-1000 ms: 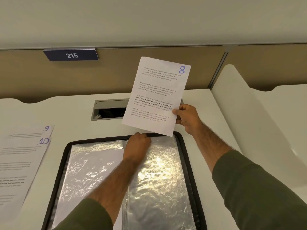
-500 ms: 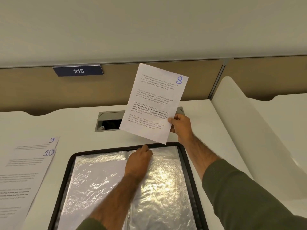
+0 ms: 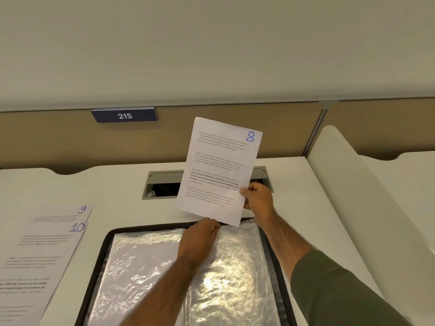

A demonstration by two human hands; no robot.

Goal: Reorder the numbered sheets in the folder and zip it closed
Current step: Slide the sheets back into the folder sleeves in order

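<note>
An open black-rimmed folder (image 3: 106, 245) with shiny plastic sleeves lies on the desk in front of me. My right hand (image 3: 257, 196) holds a printed sheet marked 8 (image 3: 219, 170) upright above the folder's far edge, pinching its lower right edge. My left hand (image 3: 199, 238) rests at the top of the folder's middle, fingers curled at the sleeve's upper edge, just under the sheet's bottom edge. Whether it grips the sleeve cannot be seen. Sheets marked 9 (image 3: 63, 211) and 10 (image 3: 40, 255) lie overlapped on the desk to the left.
A grey cable hatch (image 3: 162, 184) is set in the white desk (image 3: 294, 220) behind the folder. A brown partition with a sign reading 215 (image 3: 124, 115) backs the desk. A white divider panel (image 3: 353, 196) rises on the right.
The camera tilted up, so everything sits lower in the frame. My right hand brought sheet 8 slightly down, its bottom edge now meeting my left hand at the folder's top.
</note>
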